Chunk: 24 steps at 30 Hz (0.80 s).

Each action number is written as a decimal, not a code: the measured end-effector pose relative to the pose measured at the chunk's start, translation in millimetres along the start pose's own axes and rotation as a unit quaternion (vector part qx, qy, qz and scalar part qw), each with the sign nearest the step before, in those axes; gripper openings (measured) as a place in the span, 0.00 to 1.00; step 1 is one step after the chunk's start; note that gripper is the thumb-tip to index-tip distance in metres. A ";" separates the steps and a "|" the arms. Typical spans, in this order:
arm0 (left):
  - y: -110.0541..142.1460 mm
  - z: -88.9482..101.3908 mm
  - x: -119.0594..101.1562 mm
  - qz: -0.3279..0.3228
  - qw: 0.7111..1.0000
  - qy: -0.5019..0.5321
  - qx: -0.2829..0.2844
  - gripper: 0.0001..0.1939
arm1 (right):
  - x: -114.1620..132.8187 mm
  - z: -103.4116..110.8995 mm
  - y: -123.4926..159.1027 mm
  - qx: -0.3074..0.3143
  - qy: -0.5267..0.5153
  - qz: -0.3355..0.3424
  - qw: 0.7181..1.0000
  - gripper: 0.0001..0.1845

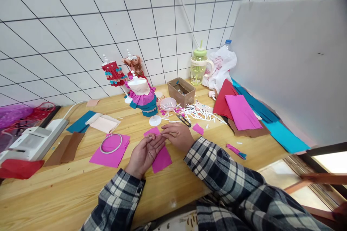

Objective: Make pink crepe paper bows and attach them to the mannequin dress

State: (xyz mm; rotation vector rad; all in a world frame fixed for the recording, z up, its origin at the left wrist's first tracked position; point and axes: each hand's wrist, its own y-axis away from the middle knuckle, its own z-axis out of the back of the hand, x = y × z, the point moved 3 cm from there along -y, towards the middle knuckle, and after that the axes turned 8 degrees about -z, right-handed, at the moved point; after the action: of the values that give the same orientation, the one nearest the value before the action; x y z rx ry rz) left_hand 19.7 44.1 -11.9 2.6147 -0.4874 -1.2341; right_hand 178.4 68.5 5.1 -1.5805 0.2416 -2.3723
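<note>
My left hand [145, 153] is turned palm up over the table, its thumb and index finger pressed together. My right hand [179, 136] reaches in from the right, and its fingertips pinch close against the left ones. Whatever lies between the fingers is too small to make out. Beneath both hands is a magenta crepe paper piece [162, 160], partly covered by them. Just beyond the right hand lie black thread snips [184, 120], and a small magenta scrap [198, 129] is beside it. Ahead stands a small dress form [142, 95] in ruffled magenta and teal paper.
A silver ring [111, 143] rests on magenta paper at left. Further back are a cardboard box [181, 92], a pink dish [168, 104], white paper strips [199, 112] and a green-lidded jug [199, 66]. Folded coloured papers [244, 112] lie right; a power strip [35, 139] lies left.
</note>
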 end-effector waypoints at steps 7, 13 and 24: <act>-0.8 -1.4 -22.5 -0.206 0.892 -0.402 0.034 0.03 | -29.3 8.6 -9.4 0.081 -0.038 -0.187 0.978 0.04; 2.2 -9.3 -37.4 -0.318 0.767 -0.557 0.019 0.12 | -47.0 36.7 -16.6 0.041 0.175 -0.171 0.969 0.04; 6.0 -41.5 17.2 -0.276 0.714 -0.622 0.164 0.06 | -44.4 45.7 -18.5 0.034 0.230 -0.160 0.959 0.05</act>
State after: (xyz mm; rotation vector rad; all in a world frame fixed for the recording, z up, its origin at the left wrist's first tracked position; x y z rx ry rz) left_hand 60.9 33.9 3.9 1.6973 -0.0278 -3.3202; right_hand 234.0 101.0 -10.7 -1.0822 -0.0099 -2.9446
